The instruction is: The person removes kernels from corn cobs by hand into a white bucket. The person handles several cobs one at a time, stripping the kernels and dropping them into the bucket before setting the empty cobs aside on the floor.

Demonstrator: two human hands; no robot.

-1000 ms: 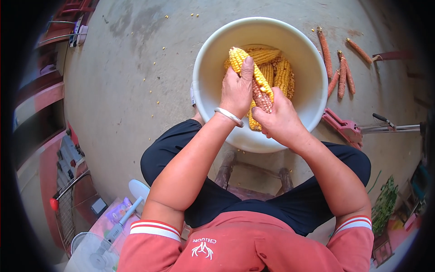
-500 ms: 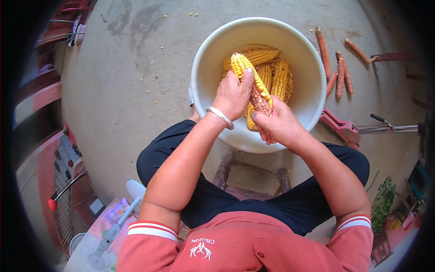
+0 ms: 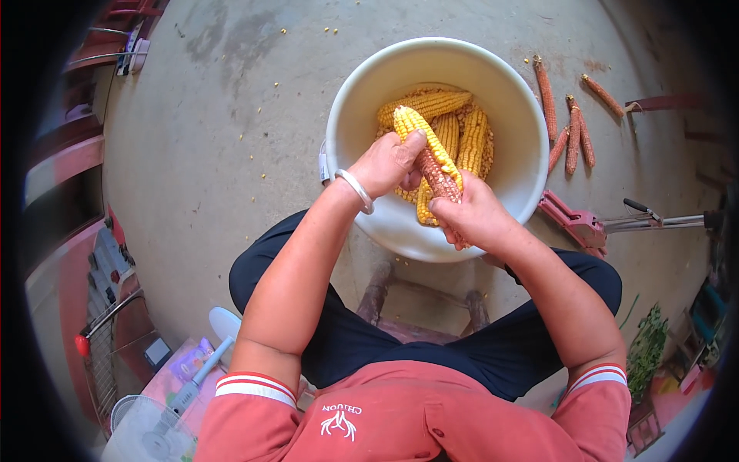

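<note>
Over a pale round tub [image 3: 350,115] I hold a partly shelled ear of corn [image 3: 440,177]. Yellow kernels cover its far end and right side, while a strip of reddish cob shows bare along it. My right hand [image 3: 479,212] is closed round the near end. My left hand [image 3: 390,162], with a silver bangle at the wrist, grips the left side, thumb on the kernels. Beneath, in the tub, lie several full yellow ears [image 3: 474,138] and loose kernels. The left fingertips are partly hidden behind the cob.
Several bare cobs [image 3: 573,138] lie on the concrete floor right of the tub, near a pink metal tool [image 3: 581,223] with a rod. Scattered kernels [image 3: 276,84] dot the floor at left. A wooden stool [image 3: 377,289] stands between my knees. A fan [image 3: 188,393] sits at lower left.
My left hand has shifted slightly left and toward me along the ear, with its thumb moved lower. My right hand keeps its hold. The view has shifted a little.
</note>
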